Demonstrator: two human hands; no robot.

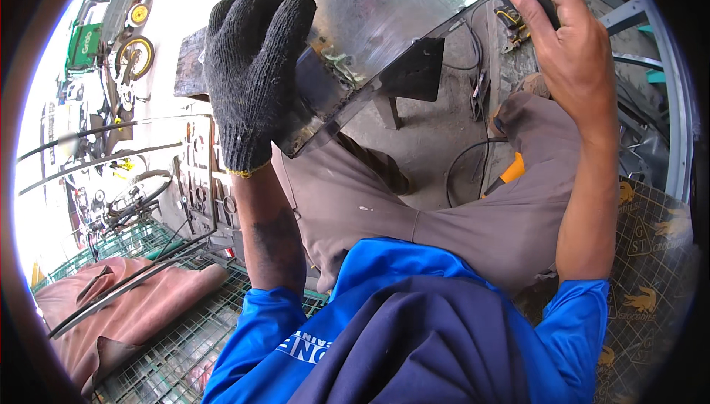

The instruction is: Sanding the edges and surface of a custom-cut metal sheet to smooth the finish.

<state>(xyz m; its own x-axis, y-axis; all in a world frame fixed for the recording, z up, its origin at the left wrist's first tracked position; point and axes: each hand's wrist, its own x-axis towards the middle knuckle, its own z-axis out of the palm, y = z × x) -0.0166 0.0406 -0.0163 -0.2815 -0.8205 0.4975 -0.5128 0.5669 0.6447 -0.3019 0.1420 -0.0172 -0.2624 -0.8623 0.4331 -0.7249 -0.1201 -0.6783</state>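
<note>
A shiny, smudged bare-metal panel [370, 8] lies across the top middle in front of me, tilted, with a worn, dirty strip along its near-left end. My left hand [255, 71], in a black knit glove, is closed over that end, its fingers curled and its thumb hidden. A dark pointed flap [418, 71] hangs below the panel's near edge. At the panel's far right corner, my bare right hand [566, 41] pinches a thin dark sheet [543, 6] that looks like sandpaper, between thumb and fingers. The sheet appears to touch the panel's edge.
A yellow-orange tool handle [512, 168] and a dark cable lie on the concrete floor by my right leg. Leather-like pink cloth [126, 300] covers a green wire grid [177, 352] at the left. A pale metal frame [665, 86] stands at the right. Parked motorbikes [133, 60] are beyond the left side.
</note>
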